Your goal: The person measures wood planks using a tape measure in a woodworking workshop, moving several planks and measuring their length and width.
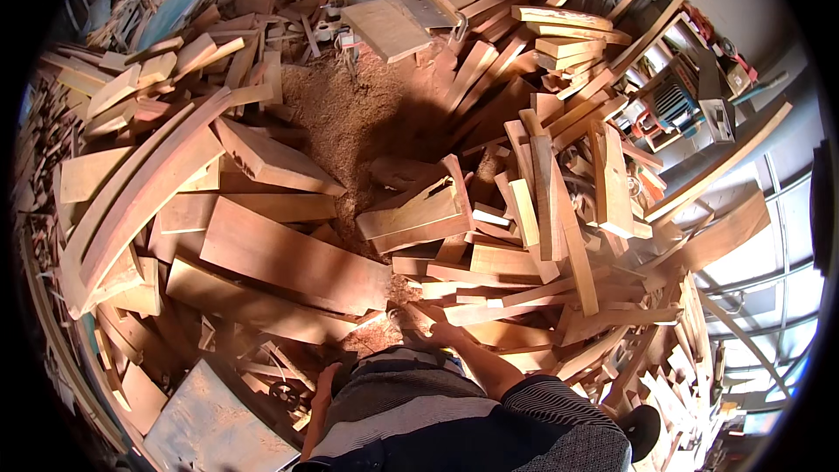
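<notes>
My right hand (444, 334) is in front of my waist, close to the ends of several pale wood pieces (511, 334). Its fingers are small and partly shaded, so any grip is unclear. Lower down on the left, my left hand (327, 379) hangs beside my body, near thin wood scraps (288, 365); its fingers are hard to make out. Ahead of me on the left lies a wide reddish board (288, 253), with another long board (253, 304) below it. A short thick wood block (415, 214) sits ahead, just right of the middle.
Heaped offcuts surround me. Long curved boards (149, 201) lean at the left. Sawdust (328, 114) covers a strip of floor ahead, leading to a flat machine table (411, 0). A grey metal box (218, 424) stands lower left; a blue motor (673, 109) is far right.
</notes>
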`<control>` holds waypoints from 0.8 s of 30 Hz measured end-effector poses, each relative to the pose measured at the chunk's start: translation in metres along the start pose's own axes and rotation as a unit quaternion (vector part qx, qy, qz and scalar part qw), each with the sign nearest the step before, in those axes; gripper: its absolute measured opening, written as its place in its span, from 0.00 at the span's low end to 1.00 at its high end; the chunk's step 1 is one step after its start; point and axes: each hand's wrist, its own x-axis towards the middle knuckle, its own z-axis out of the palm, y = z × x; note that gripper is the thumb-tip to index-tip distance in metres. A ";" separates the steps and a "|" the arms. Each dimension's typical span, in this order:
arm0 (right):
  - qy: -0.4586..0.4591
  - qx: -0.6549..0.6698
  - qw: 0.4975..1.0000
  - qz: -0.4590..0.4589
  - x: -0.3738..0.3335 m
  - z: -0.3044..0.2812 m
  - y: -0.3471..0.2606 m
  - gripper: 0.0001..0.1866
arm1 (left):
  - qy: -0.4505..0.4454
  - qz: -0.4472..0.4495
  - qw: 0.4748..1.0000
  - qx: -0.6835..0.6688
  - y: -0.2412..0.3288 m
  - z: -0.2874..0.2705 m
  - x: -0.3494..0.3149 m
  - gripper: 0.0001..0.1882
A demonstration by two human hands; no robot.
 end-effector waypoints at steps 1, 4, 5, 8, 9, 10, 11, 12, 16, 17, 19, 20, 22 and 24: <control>0.011 0.005 1.000 0.004 0.003 0.005 0.005 0.42 | 0.001 -0.001 1.000 -0.021 -0.004 0.002 0.001 0.18; 0.022 0.000 1.000 -0.009 0.009 0.009 -0.001 0.40 | 0.045 0.003 0.997 -0.070 -0.031 0.006 0.009 0.18; 0.024 -0.003 1.000 -0.013 0.012 0.009 -0.001 0.40 | 0.061 0.007 0.995 -0.081 -0.037 0.008 0.010 0.18; 0.011 -0.038 0.998 -0.039 0.022 0.022 0.019 0.36 | -0.007 0.059 0.984 0.169 -0.005 0.005 0.004 0.18; 0.010 -0.041 0.997 -0.059 0.025 0.023 0.020 0.38 | 0.001 0.045 0.988 0.151 -0.004 0.004 0.002 0.17; 0.013 -0.045 0.995 -0.083 0.027 0.019 0.017 0.39 | 0.012 0.034 0.990 0.134 -0.004 0.002 0.003 0.17; 0.012 -0.042 0.996 -0.077 0.027 0.018 0.013 0.39 | 0.023 0.022 0.993 0.117 -0.004 0.000 0.005 0.16; 0.011 -0.040 0.997 -0.071 0.025 0.019 0.008 0.38 | 0.019 0.022 0.991 0.131 -0.004 -0.003 0.006 0.16; 0.035 -0.020 0.997 -0.063 0.026 0.020 -0.008 0.39 | 0.015 0.012 0.984 0.178 0.045 -0.014 -0.017 0.14; 0.055 -0.010 0.996 -0.074 0.031 0.026 0.001 0.37 | 0.013 0.010 0.982 0.187 0.065 -0.013 -0.024 0.13; 0.103 0.001 0.991 -0.091 0.054 0.040 0.036 0.39 | 0.011 0.059 0.983 0.175 0.063 -0.005 -0.014 0.14; 0.131 0.009 0.986 -0.104 0.055 0.045 0.034 0.41 | 0.014 0.075 0.981 0.177 0.056 -0.006 -0.011 0.14; 0.162 0.013 0.979 -0.126 0.056 0.041 0.027 0.43 | -0.005 0.004 1.000 0.023 0.042 -0.008 -0.001 0.14; 0.120 0.014 0.986 -0.119 0.034 0.020 -0.005 0.38 | -0.011 -0.019 1.000 0.006 0.035 -0.016 -0.002 0.15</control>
